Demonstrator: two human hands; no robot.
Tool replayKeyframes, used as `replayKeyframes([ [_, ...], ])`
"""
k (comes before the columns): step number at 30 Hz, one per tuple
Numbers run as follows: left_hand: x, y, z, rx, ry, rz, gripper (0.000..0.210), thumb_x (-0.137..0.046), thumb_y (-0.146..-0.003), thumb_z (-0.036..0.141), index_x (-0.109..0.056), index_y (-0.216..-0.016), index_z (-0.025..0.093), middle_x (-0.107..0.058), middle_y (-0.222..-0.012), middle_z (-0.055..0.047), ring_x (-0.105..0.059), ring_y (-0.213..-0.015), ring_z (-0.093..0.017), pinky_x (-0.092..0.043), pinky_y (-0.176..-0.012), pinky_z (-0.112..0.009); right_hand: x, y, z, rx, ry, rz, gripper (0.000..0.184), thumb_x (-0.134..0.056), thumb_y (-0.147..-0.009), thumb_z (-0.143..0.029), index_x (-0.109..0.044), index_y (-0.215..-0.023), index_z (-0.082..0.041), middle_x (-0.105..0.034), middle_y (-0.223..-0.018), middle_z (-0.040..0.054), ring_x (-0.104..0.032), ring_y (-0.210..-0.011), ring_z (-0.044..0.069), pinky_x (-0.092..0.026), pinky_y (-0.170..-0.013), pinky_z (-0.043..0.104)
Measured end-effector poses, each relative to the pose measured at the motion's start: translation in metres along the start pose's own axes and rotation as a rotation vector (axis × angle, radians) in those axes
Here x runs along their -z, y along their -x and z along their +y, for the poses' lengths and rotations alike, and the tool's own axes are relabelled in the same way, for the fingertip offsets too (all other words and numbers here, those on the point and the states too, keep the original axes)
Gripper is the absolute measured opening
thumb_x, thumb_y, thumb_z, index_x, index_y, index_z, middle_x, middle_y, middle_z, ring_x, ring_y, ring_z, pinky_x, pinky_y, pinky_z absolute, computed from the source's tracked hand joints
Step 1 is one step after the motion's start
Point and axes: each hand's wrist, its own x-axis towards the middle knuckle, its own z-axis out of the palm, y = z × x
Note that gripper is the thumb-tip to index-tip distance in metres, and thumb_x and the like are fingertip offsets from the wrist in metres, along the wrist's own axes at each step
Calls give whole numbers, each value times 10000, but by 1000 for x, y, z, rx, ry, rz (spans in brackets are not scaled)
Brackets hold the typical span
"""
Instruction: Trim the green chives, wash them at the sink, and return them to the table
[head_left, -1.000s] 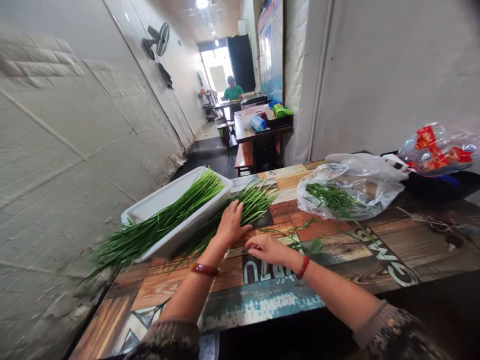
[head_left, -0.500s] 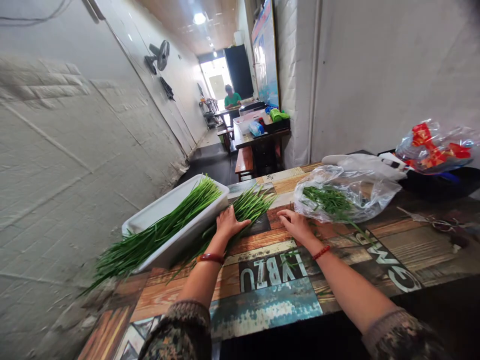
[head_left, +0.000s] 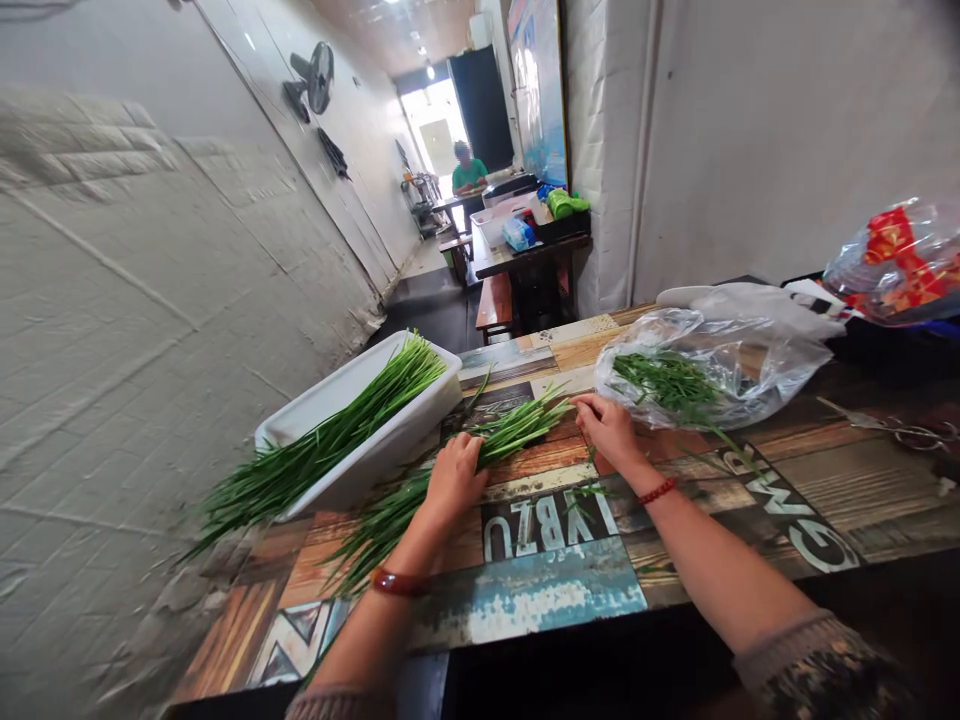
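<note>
A bunch of garlic chives (head_left: 517, 430) lies on the patterned table, pale stem ends toward the right and green leaves spreading toward the lower left. My left hand (head_left: 456, 478) is closed around the middle of this bunch. Beside the stem ends is my right hand (head_left: 609, 428), its thumb and fingertips pinched together; whether a thin stem is between them I cannot make out. To the left, a white plastic tub (head_left: 360, 470) holds more garlic chives (head_left: 352, 425), their leaves hanging over its near end. A clear plastic bag (head_left: 780, 385) with green scraps (head_left: 667, 382) sits right of my right hand.
Scissors (head_left: 900, 428) lie at the table's right side, below a clear bag with red pieces (head_left: 892, 245). Loose green bits (head_left: 589, 497) are scattered near the table's lettering. Farther back, a person in green (head_left: 469, 174) sits beyond another table (head_left: 517, 258) and a bench (head_left: 495, 303).
My left hand, spread over the chives before, has closed around them and drawn the bunch nearer and away from the tub. My right hand has brought its fingertips up near the stem ends.
</note>
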Motion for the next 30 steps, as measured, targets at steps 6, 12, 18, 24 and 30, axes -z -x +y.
replayKeyframes([
  [6, 0, -28, -19, 45, 9, 13, 925, -798, -672, 421, -387, -1450, 136, -281, -1588, -243, -271, -1457, -410, -266, -1149, -522, -1, 0, 1, 14, 23, 3, 331, -468, -879, -387, -723, -953, -189, -692, -679, 27, -611, -591, 183, -459, -609, 292],
  [12, -8, -52, -24, 122, 138, -104, 1034, -799, -645, 494, -326, -1479, 106, -477, -1440, -253, -465, -1333, -401, -362, -1096, -495, 3, -2, 0, 23, 51, 39, 317, -465, -881, -355, -733, -939, -195, -699, -661, 23, -636, -624, 190, -468, -645, 294],
  [18, -18, -25, -9, -76, 239, 68, 786, -679, -743, 196, -371, -1464, 145, -547, -1229, -142, -585, -1142, -280, -468, -1007, -403, 4, -3, -3, 70, 71, 37, 304, -476, -894, -356, -734, -935, -201, -705, -672, 21, -646, -654, 193, -469, -678, 296],
  [24, -14, -1, -12, -210, 163, 180, 721, -654, -794, 181, -380, -1461, 171, -544, -1264, -148, -563, -1151, -290, -477, -996, -442, 7, -2, -5, 64, 67, 40, 320, -462, -899, -357, -735, -936, -193, -715, -710, 38, -647, -662, 199, -464, -659, 297],
  [30, -8, 11, -6, -79, 41, 257, 645, -651, -849, 314, -424, -1437, 174, -473, -1468, -186, -414, -1376, -353, -311, -1139, -548, 5, -1, -1, 66, 86, 40, 327, -469, -905, -366, -732, -959, -180, -712, -703, 39, -653, -652, 199, -465, -652, 297],
])
